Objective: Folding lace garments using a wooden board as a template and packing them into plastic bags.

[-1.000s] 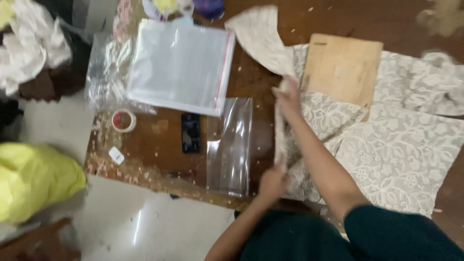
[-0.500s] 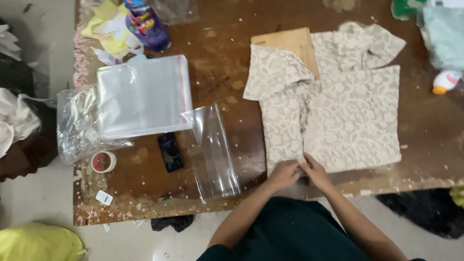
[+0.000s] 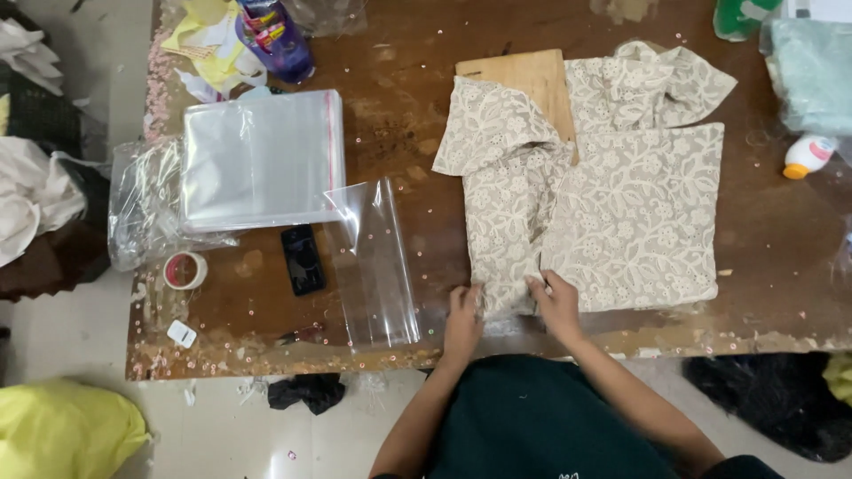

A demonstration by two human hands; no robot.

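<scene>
Pinching near edge of folded beige lace-patterned fabric (image 3: pixel 612 204) with both hands: left hand (image 3: pixel 463 312), right hand (image 3: pixel 557 302), on scuffed brown wooden surface (image 3: pixel 408 133).

A stack of clear bags (image 3: pixel 262 160), black phone (image 3: pixel 303 259), tape roll (image 3: pixel 185 270) and purple bottle (image 3: pixel 277 40) lie on the wooden table (image 3: pixel 399 98).
</scene>
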